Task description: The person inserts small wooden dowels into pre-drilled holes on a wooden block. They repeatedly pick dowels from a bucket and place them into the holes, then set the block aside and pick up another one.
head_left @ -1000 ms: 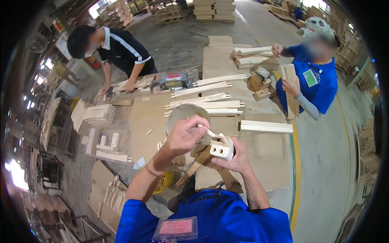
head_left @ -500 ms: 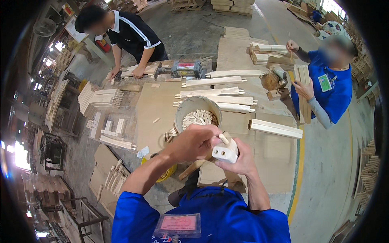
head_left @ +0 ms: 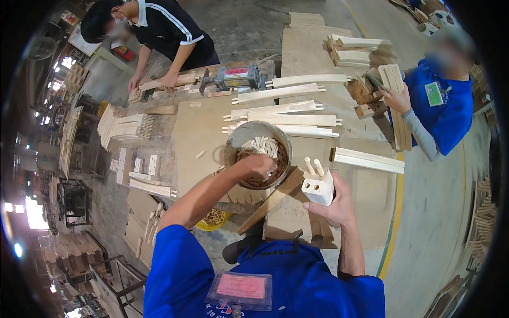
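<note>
The right hand (head_left: 338, 205) is closed around a pale, drilled wooden block (head_left: 319, 193), two upright dowels (head_left: 318, 168) standing in it beyond the thumb. Left of those fingers, the left hand (head_left: 260, 167) reaches into a bucket (head_left: 233, 144), loose dowels (head_left: 263, 144) just beyond its knuckles; its fingertips are hidden, so their opening and hold cannot be told.

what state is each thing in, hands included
Left hand: inside bucket, grip unclear
Right hand: gripping wood block
Wood block: held, two face holes open
Two pegs: standing out of block's top
Bucket: open-topped, loose pegs inside
Yellow tub: open, pegs inside
Single peg: lying on cardboard
</note>
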A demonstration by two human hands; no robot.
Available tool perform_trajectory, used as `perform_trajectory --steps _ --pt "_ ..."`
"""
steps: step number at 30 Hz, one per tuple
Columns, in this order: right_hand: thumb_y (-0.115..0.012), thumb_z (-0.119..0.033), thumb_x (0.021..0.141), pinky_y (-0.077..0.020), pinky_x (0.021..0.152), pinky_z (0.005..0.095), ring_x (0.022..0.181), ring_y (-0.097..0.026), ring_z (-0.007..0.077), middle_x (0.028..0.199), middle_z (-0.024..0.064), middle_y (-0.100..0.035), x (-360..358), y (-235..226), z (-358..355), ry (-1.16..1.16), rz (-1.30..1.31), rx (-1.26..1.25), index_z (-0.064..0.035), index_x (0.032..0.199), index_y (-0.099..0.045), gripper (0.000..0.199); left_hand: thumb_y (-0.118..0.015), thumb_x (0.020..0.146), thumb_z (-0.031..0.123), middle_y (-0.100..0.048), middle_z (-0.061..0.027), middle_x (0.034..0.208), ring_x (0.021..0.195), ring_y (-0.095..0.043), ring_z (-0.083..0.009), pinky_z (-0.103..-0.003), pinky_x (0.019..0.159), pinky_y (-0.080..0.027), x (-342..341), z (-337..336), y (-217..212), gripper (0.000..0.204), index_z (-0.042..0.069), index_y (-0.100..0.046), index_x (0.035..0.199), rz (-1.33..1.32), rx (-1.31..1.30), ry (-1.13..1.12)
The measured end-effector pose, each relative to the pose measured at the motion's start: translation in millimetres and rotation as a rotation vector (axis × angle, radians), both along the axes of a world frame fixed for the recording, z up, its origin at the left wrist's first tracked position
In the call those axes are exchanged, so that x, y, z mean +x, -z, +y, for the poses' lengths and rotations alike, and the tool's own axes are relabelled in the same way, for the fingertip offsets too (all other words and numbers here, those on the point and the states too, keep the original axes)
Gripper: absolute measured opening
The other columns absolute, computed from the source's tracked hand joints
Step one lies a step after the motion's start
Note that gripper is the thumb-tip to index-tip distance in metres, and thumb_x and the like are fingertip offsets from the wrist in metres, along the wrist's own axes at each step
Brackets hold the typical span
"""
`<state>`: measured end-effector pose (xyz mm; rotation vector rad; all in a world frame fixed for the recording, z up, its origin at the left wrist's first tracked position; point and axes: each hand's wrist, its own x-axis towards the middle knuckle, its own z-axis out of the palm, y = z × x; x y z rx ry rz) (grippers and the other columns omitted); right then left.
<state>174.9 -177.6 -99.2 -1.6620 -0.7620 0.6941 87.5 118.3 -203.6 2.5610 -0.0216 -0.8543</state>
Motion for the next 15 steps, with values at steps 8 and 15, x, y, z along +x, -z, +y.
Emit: perform_trajectory --steps 8,15 --pt "-0.093 -0.021 0.062 -0.0543 0.083 0.0323 0.09 -0.068 0.0159 0.098 0.0082 -0.072 -12.4 3.5 -3.1 -0.023 0.083 0.072 -0.0011 0.117 -0.064 0.066 -0.062 0.088 0.013 -0.066 -0.0133 0.086 0.079 -0.063 -0.0274 -0.036 0.072 -0.051 -21.0 12.4 -73.0 0.017 0.003 -0.069 0.1 -0.578 -0.403 -0.361" --pt "-0.092 -0.021 0.062 -0.0534 0.084 0.0325 0.091 -0.067 0.0163 0.099 0.0079 -0.072 -33.2 -24.0 2.9 -0.165 0.099 0.039 -0.0013 0.117 -0.064 0.064 -0.072 0.079 0.001 -0.059 -0.0094 0.105 0.1 -0.061 -0.0297 -0.042 0.086 -0.05 -68.1 -88.4 -238.4 0.021 0.006 -0.068 0.099 -1.012 -0.336 -0.161"
